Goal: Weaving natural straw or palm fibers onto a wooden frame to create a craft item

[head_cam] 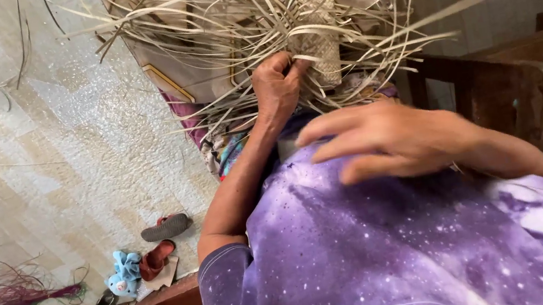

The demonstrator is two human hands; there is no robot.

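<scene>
The small pale woven straw piece (320, 47), loose strips sticking out all around, sits in my lap. My left hand (279, 86) grips it tight. My right hand (385, 138) hovers near, fingers spread, holding nothing.

I see a small pale woven piece (319, 47), half-finished, loose straw strips (221, 15) fanning outward from it.

Left hand (278, 90) grips woven straw piece (318, 47); right hand (386, 139) hovers near chest.
</scene>
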